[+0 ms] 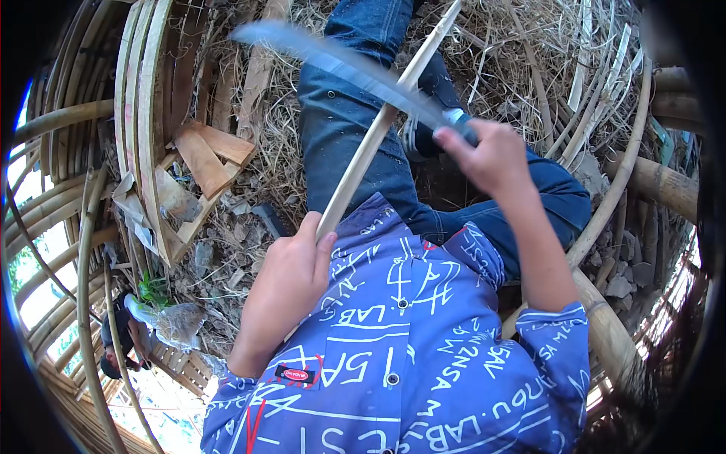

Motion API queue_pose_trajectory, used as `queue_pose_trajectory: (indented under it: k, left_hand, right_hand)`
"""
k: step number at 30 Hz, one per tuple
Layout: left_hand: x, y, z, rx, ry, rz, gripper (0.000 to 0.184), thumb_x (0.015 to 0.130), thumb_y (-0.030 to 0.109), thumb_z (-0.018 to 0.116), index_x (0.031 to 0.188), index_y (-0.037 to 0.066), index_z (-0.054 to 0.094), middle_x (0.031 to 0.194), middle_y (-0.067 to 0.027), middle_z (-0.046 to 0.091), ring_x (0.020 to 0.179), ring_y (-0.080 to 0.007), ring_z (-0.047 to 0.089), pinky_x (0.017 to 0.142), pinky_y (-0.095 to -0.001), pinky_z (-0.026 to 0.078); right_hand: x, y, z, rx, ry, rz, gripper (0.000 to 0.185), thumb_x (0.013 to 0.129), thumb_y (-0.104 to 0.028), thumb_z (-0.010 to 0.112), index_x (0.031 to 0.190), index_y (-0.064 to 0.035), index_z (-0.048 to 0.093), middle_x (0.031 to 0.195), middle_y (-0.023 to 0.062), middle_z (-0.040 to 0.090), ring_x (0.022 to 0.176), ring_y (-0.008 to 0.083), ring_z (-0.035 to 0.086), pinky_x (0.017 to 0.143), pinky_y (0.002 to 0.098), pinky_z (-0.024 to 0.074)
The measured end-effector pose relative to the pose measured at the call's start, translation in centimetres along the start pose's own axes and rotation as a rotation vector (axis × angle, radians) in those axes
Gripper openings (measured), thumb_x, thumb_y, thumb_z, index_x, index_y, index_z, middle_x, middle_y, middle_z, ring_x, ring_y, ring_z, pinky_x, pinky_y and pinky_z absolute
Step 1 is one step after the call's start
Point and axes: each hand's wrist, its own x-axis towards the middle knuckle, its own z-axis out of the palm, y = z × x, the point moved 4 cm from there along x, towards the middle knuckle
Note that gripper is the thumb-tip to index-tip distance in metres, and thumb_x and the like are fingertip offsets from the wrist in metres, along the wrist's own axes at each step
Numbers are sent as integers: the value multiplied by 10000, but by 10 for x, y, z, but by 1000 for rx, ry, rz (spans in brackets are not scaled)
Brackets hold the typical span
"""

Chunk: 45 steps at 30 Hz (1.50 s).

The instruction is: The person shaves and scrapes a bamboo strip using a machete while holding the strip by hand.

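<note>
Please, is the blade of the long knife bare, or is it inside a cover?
Bare: the blade shows uncovered, though blurred, across the wooden strip, with the right hand on the handle.

Long pale slats (141, 98) are running along the left side, with flat wood offcuts (201, 162) lying just beside them. Dry straw (274, 98) is covering the upper ground, and a bamboo pole (603, 318) is extending near grey rubble (620, 286) at right. At lower left, a small green plant (153, 290) is showing near a plastic bag (178, 325).
</note>
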Motion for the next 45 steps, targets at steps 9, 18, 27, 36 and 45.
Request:
queue_pose_trajectory:
  k: [9, 18, 27, 36, 45]
  left_hand:
    - [1, 7, -8, 117, -8, -9, 180, 961, 151, 506, 1033, -11, 477, 643, -276, 563, 646, -473, 581, 580, -551, 416]
    - [-3, 8, -4, 290, 57, 3, 136, 970, 146, 497, 999, 15, 477, 601, -245, 564, 591, -442, 584, 536, -529, 434]
    - [-3, 5, -8, 322, 100, 25, 151, 968, 162, 496, 932, 22, 452, 579, -215, 585, 558, -401, 619, 492, -503, 480]
    - [-8, 5, 0, 316, 47, 103, 106, 948, 105, 484, 931, 5, 452, 607, -189, 607, 577, -374, 638, 511, -482, 499]
    - [-3, -5, -3, 360, 105, 55, 121, 951, 133, 508, 940, 25, 455, 607, -202, 591, 589, -401, 614, 515, -507, 463]
  right_hand:
    - [-6, -14, -11, 180, -39, 45, 704, 803, -698, 573, 652, -14, 640, 590, 202, 603, 641, 388, 643, 603, 463, 496]
    - [-24, -47, 6, 41, -44, -259, 735, 717, -762, 590, 585, -39, 593, 540, 174, 584, 548, 350, 632, 516, 435, 494]
    - [-3, -19, 7, -38, 15, -222, 714, 732, -748, 590, 699, -40, 673, 576, 177, 609, 606, 359, 649, 565, 438, 509]
    - [36, 86, -37, -136, 91, 253, 715, 844, -702, 492, 768, -25, 707, 714, 212, 657, 758, 393, 659, 704, 469, 494]
    - [-34, -78, 15, 119, -117, -209, 675, 748, -696, 627, 632, -31, 618, 597, 192, 612, 606, 373, 644, 578, 447, 507]
